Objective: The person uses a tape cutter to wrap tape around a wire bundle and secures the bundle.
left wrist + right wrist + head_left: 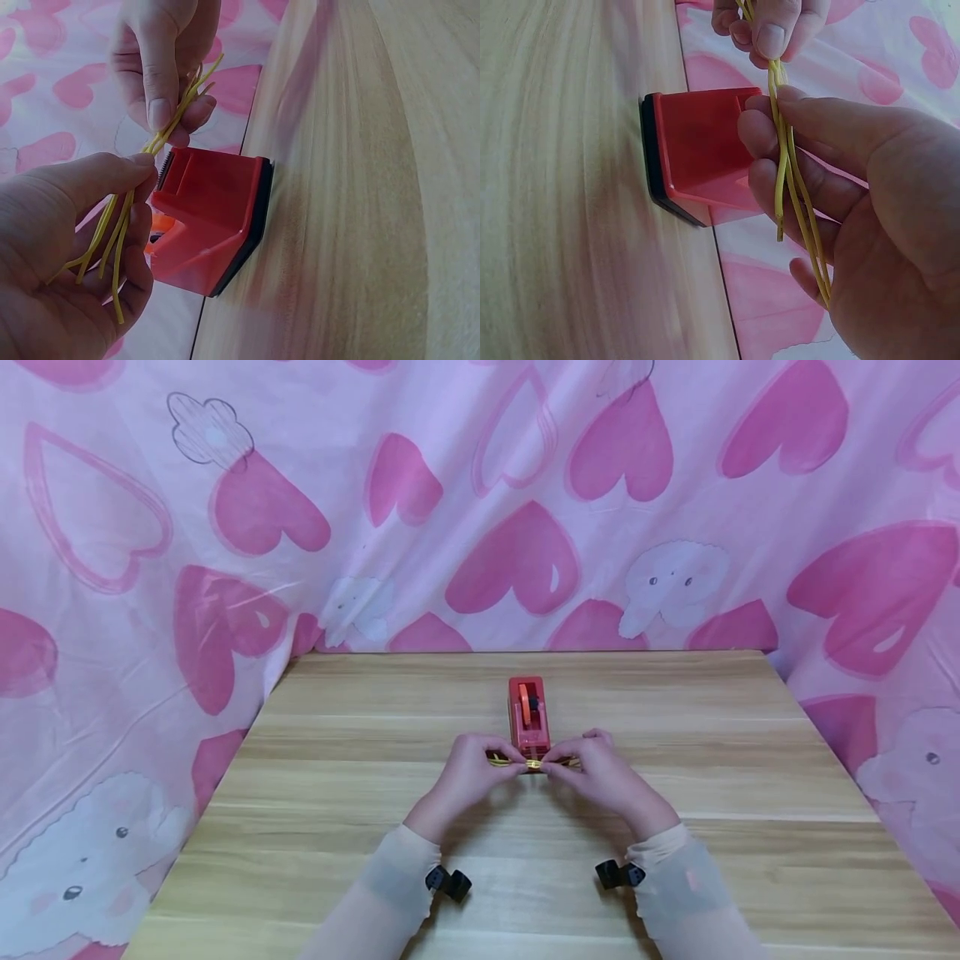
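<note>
A small bundle of thin yellow wires (533,764) runs sideways between both hands, just in front of the red tape dispenser (529,714). My left hand (480,774) pinches the bundle between thumb and fingers. Close beside it, my right hand (597,774) pinches the same bundle, leaving a short stretch visible between the fingertips. In the left wrist view, loose yellow ends (112,255) fan out below the left thumb. More yellow strands (799,195) hang across the right palm in the right wrist view.
The dispenser, with an orange roll core (525,704) inside, stands on a wood-grain table (360,718). Pink heart-patterned cloth (450,527) hangs behind the table and along its sides. A small black camera sits on each wrist.
</note>
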The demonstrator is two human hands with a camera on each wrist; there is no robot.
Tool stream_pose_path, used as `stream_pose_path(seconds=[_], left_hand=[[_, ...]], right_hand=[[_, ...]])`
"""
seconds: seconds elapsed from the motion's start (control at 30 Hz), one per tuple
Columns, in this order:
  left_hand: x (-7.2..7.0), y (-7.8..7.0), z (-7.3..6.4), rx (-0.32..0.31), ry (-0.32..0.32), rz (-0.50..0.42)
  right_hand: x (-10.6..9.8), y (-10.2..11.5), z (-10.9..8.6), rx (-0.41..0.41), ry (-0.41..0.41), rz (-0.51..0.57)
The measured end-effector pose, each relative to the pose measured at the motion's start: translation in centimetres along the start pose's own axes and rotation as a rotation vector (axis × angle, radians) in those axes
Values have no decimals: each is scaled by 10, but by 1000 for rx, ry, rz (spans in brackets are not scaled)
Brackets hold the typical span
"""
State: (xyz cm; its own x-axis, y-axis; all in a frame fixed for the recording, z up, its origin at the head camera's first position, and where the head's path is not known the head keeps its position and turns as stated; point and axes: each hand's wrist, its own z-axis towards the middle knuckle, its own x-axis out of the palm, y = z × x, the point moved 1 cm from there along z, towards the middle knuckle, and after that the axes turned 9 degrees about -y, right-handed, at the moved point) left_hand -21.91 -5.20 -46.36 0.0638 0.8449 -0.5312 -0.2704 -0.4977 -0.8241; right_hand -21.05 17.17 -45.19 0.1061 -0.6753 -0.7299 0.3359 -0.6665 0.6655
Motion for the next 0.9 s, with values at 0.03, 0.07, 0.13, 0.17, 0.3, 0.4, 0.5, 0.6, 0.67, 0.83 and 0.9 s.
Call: stream_pose_path(seconds=[0.03, 0.07, 0.13, 0.17, 0.3, 0.4, 0.5, 0.6, 0.67, 0.83, 0.9], left_hand=[[0, 0, 0, 4, -1, 1], [0, -1, 0, 7, -4, 1], [-1, -1, 0, 14, -8, 3], [-1, -2, 0, 21, -10, 9], [0, -2, 0, 51, -6, 28], [-1, -2, 0, 80, 5, 59], [-2, -4, 1, 115, 23, 108], [-3, -5, 3, 130, 47, 146], [-5, -5, 4, 124, 70, 142], [-6, 0, 6, 63, 125, 60], [-6, 5, 8, 36, 138, 17]], right_hand=[[0, 0, 0, -15, -9, -4], [0, 0, 1, -28, -16, -7], [0, 0, 1, -39, -21, -6], [0, 0, 2, -50, -28, -11], [1, -1, 2, -70, -40, -26], [2, 0, 1, -73, -47, -36], [3, 0, 1, -70, -52, -40], [3, 1, 1, -59, -55, -41], [3, 1, 1, -61, -57, -44], [4, 2, 1, -95, -85, -55], [4, 3, 0, -118, -100, -61]])
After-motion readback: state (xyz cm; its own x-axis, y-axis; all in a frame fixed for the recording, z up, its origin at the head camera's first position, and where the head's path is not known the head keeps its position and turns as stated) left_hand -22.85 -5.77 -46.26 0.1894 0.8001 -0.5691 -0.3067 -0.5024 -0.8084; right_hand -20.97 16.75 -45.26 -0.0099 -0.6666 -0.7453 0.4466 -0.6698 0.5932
